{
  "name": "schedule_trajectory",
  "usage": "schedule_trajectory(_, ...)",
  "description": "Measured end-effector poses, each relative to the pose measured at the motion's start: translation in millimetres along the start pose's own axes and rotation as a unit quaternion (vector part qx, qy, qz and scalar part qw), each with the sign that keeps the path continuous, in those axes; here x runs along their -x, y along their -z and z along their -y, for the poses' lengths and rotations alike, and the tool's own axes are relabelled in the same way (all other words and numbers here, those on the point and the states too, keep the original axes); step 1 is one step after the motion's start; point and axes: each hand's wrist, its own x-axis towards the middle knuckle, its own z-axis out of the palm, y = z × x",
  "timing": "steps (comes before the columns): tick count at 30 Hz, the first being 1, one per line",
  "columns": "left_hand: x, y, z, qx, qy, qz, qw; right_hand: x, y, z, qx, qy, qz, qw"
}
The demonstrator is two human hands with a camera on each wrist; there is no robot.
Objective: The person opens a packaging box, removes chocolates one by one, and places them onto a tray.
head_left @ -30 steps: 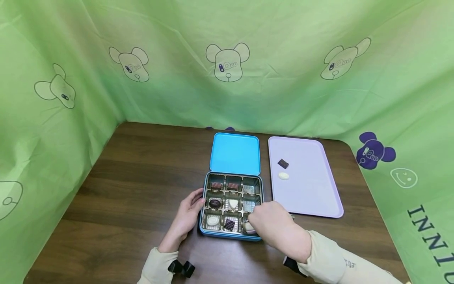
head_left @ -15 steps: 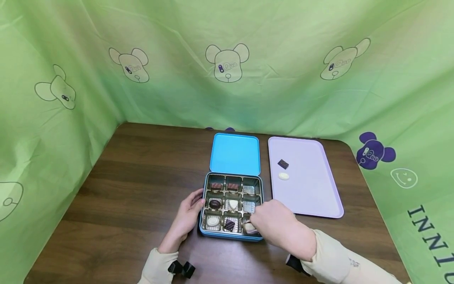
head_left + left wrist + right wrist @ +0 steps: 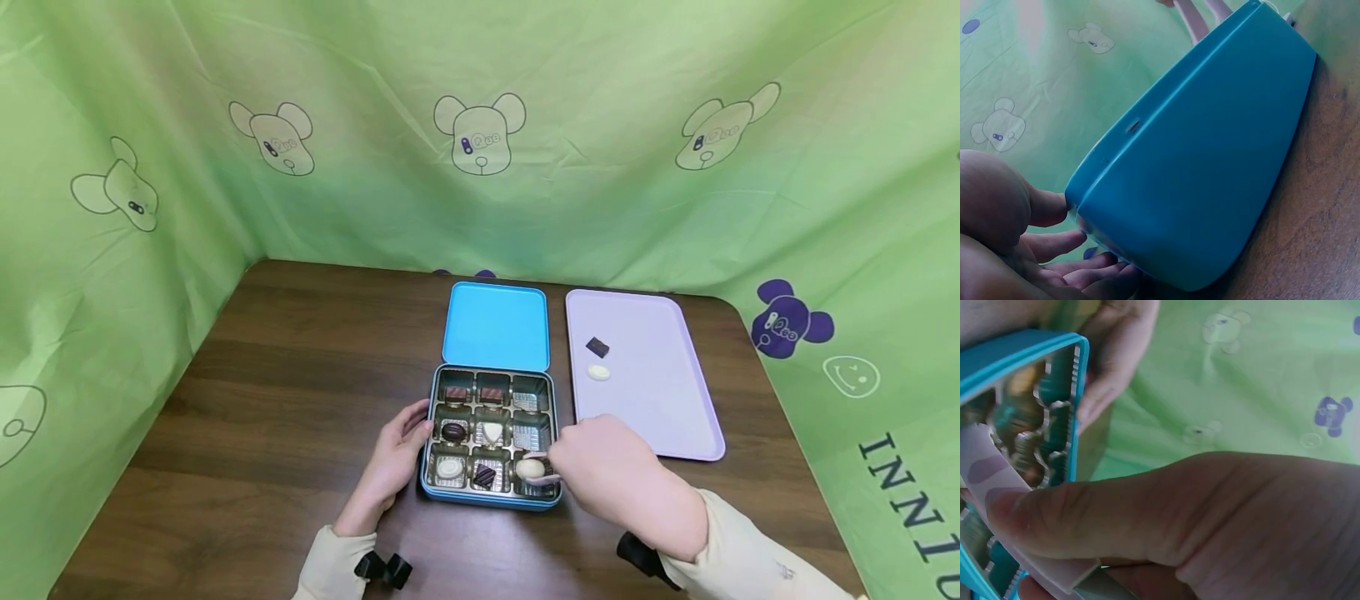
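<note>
My right hand [image 3: 611,462] grips pale pink tongs [image 3: 988,465] at the right edge of an open blue tin [image 3: 491,502]. Between the tongs' tips is an oval white chocolate [image 3: 529,468], over the front right compartment; whether it is lifted off the bottom cannot be told. My left hand [image 3: 392,458] rests against the tin's left side, thumb and fairly straight fingers touching its wall in the left wrist view. Other compartments hold a round white chocolate [image 3: 449,467], a striped dark one [image 3: 484,476], a dark oval [image 3: 453,432], a white one [image 3: 492,432] and two reddish-brown ones [image 3: 491,395].
The tin's blue lid [image 3: 497,325] lies folded back behind it. To the right is a lilac tray [image 3: 645,408] bearing a dark square chocolate [image 3: 597,347] and a white oval chocolate [image 3: 598,372]. All stand on a brown wooden table [image 3: 300,367] before green curtains [image 3: 360,217].
My right hand has shifted right and slightly up, so the tongs' tips and the white chocolate between them now show. My left hand has stayed against the tin.
</note>
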Motion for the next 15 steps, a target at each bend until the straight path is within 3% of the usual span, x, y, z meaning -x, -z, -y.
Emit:
schedule_trajectory(8,-1.0,0.6,1.0,0.002,0.001,-0.001,1.0,9.7,15,-23,-0.007,-0.045,-0.039,0.9982)
schedule_trajectory(15,-0.4,0.5,1.1,0.004,0.0,0.002,1.0,17.1,20,-60,-0.048,-0.111,-0.035,0.992)
